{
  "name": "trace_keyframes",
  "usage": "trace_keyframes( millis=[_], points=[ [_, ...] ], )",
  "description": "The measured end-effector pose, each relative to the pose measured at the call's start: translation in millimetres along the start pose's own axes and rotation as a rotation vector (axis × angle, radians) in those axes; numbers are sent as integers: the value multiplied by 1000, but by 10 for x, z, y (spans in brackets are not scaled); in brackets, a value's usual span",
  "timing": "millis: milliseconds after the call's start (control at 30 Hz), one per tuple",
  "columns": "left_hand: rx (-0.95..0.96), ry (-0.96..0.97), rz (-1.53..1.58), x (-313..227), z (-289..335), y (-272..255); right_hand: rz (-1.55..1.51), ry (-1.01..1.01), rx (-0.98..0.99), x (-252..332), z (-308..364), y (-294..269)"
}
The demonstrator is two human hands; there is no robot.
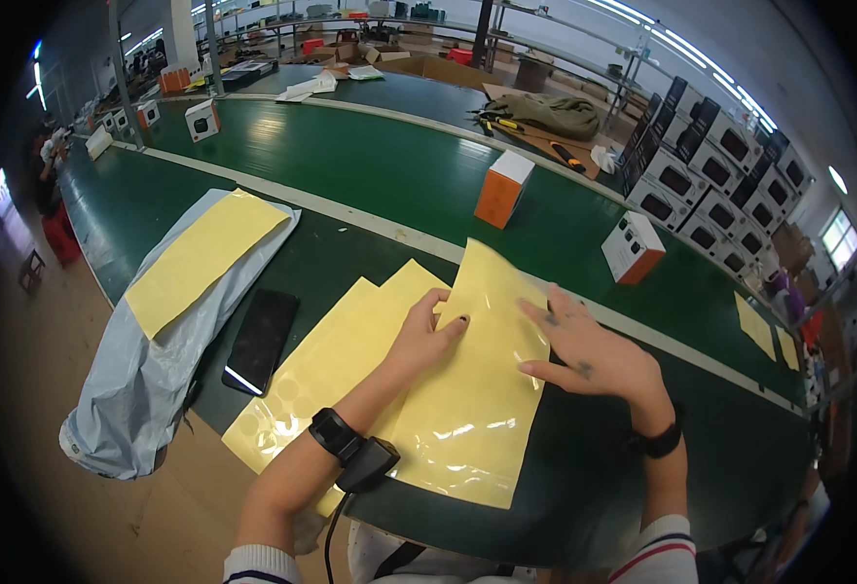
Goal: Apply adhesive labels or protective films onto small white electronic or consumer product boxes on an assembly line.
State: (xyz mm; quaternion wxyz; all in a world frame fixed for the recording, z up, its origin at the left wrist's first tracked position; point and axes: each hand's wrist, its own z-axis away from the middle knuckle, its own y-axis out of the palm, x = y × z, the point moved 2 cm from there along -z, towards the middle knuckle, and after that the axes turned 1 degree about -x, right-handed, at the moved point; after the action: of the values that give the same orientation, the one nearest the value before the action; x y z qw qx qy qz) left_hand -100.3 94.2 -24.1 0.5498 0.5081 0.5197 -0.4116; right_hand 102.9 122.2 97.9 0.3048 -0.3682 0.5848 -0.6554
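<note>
A glossy yellow sticker sheet lies in front of me, its far end lifted and slightly curled. My left hand pinches its left edge, thumb on top and fingers partly hidden. At the opposite edge, my right hand has its fingers spread, slightly blurred, against or just beside the sheet. More yellow sheets are fanned out under and left of it, with faint round outlines showing on one. Left of these rests a black phone. A grey-white plastic bag beside it carries another yellow sheet.
Beyond a pale rail, a green conveyor belt carries small white-and-orange boxes. Stacked product boxes stand at the far right. A cutter and pliers lie on cardboard across the belt. Two yellow pieces lie at the right.
</note>
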Motion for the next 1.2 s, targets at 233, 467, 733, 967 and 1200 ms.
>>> trace_keyframes(
  millis=[233,467,733,967,1200],
  points=[
    [105,5,203,-411,190,244,-626,291,-478,-455,446,389],
    [151,30,250,-480,302,326,-1323,155,-686,-389,421,191],
    [300,-17,80,-445,433,415,-1256,126,-849,-432,464,153],
    [229,55,45,-557,473,493,-746,251,-908,-423,542,106],
    [214,170,-98,-423,565,595,-78,-103,-823,46,514,99]
  ],
)
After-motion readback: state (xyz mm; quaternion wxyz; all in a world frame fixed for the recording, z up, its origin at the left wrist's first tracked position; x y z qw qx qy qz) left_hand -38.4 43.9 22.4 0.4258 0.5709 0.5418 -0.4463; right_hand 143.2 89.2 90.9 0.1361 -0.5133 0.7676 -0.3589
